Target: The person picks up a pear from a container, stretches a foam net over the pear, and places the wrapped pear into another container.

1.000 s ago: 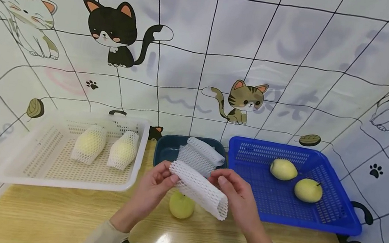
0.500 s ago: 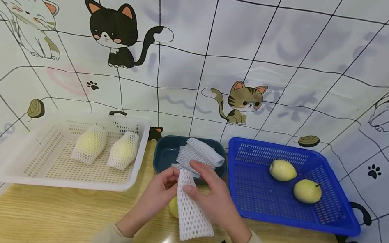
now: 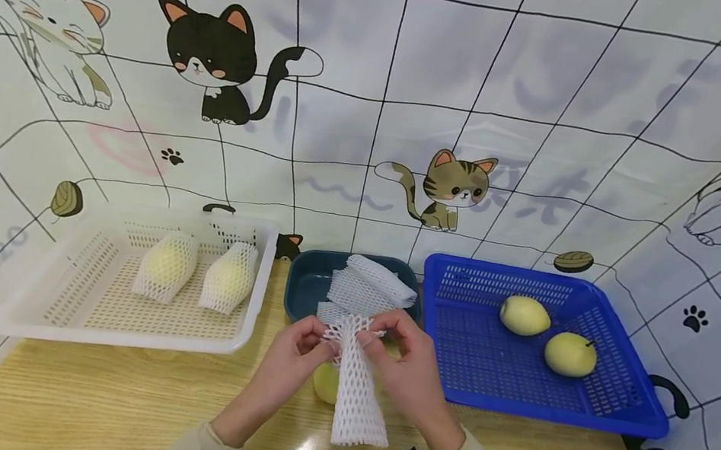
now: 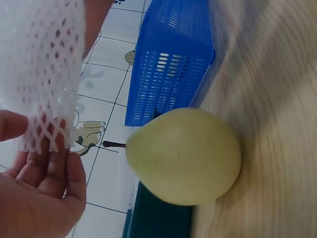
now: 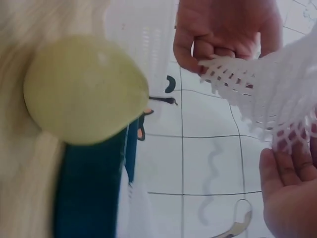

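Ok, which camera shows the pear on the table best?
Left wrist: the pear is whole and fairly sharp, stem included. Right wrist: whole too, but blurrier. Head: small, partly hidden behind the net.

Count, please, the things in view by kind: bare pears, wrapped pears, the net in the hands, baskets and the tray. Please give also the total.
Bare pears: 3
Wrapped pears: 2
Held net: 1
Baskets: 2
Tray: 1
Total: 9
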`<state>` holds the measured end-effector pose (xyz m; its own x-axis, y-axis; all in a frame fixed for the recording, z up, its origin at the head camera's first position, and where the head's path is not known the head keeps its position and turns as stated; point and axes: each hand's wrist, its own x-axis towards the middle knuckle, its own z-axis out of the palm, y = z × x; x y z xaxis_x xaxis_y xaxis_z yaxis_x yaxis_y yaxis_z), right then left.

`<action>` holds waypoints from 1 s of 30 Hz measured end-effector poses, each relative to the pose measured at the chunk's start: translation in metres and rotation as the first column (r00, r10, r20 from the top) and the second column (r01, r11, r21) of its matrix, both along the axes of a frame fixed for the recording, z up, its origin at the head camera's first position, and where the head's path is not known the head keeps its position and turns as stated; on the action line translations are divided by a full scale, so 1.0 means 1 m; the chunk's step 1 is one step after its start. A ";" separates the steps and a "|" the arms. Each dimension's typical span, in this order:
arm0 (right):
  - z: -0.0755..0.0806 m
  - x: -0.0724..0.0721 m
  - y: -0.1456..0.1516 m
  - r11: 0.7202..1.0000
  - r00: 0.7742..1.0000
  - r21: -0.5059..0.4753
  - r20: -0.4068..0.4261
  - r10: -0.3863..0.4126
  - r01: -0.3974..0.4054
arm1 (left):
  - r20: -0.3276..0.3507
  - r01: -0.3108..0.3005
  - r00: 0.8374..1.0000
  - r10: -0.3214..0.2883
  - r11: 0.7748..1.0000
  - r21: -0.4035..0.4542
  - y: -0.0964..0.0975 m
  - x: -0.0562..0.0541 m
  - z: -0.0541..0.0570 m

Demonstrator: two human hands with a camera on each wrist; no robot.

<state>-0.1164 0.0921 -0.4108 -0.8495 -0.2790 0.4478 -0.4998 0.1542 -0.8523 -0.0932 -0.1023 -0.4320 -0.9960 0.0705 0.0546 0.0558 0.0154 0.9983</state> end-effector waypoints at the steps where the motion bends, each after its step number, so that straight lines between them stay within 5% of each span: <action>1: -0.001 0.000 0.000 0.999 1.000 -0.037 0.026 0.002 -0.002 | 0.011 -0.016 1.000 0.015 0.999 0.031 0.000 0.000 0.000; 6: -0.005 0.002 -0.002 0.989 0.991 -0.141 0.128 -0.035 0.053 | 0.072 -0.084 0.995 0.070 0.975 0.207 -0.002 0.001 -0.001; 14: -0.015 0.006 -0.012 0.972 0.948 -0.218 0.318 -0.018 0.092 | 0.071 -0.043 0.997 0.014 0.908 0.417 -0.004 0.004 -0.002; 20: -0.020 0.010 -0.017 0.976 0.915 -0.166 0.399 -0.065 0.142 | 0.128 -0.069 0.992 0.013 0.893 0.445 -0.003 0.006 -0.008; 30: -0.040 0.005 -0.022 0.969 0.864 -0.160 0.495 -0.088 0.190 | 0.219 -0.154 0.973 0.078 0.923 0.353 0.003 0.008 -0.025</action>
